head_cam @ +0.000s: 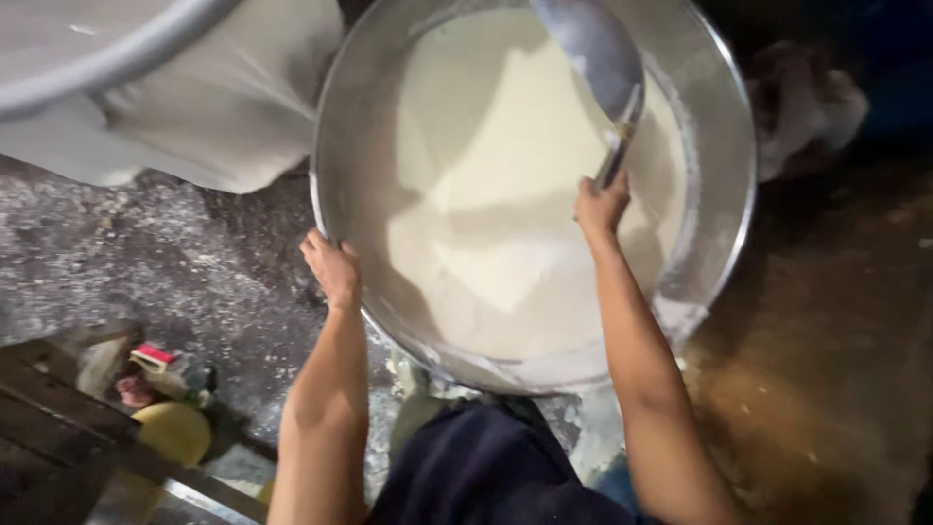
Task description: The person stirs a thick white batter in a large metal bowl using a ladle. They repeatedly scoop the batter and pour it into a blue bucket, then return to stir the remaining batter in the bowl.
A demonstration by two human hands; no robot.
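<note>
Hands apart: left hand [332,270] grips the steel basin [350,146] rim; right hand [601,206] clamps the ladle [595,49] handle, bowl angled up-away over white batter [515,194].

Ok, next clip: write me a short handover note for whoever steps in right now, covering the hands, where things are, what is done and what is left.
Left hand: gripping the near rim of the big metal basin, steadying it.
Right hand: closed on the handle of a metal scoop, whose bowl is lifted above the contents.
The basin sits on a wet, flour-dusted floor and holds a pale, smooth white mass with cut-looking edges.
Done: the mass is set in the basin and partly cut or scooped.
Left: most of it is still in the basin.
</note>
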